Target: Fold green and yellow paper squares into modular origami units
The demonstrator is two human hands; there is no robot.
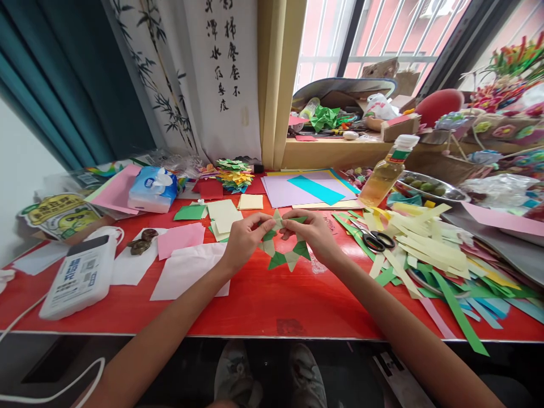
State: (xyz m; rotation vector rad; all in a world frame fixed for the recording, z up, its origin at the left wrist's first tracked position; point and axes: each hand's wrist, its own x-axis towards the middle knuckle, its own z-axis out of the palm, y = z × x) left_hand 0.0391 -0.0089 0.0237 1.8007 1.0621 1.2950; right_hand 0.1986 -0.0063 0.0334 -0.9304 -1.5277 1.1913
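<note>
Between my two hands is a folded paper star ring (278,259), made of alternating green and pale cream pointed pieces around an open middle. It is held up over the red table (255,311). My left hand (249,235) pinches its upper left part between thumb and fingers. At the upper right, my right hand (312,233) pinches it the same way, near a green point. My fingertips cover part of the ring's top. Behind my left hand lie cream paper squares (223,215) and a green paper piece (190,212). Black-handled scissors (378,241) rest right of my right hand.
Paper strips (433,243) heap up at the right, beside a bottle of yellowish liquid (385,173) and a metal bowl (450,192). At the back are lilac sheets (278,192) and stacked paper stars (233,175). A tissue pack (151,190) and a white box (79,277) stand left.
</note>
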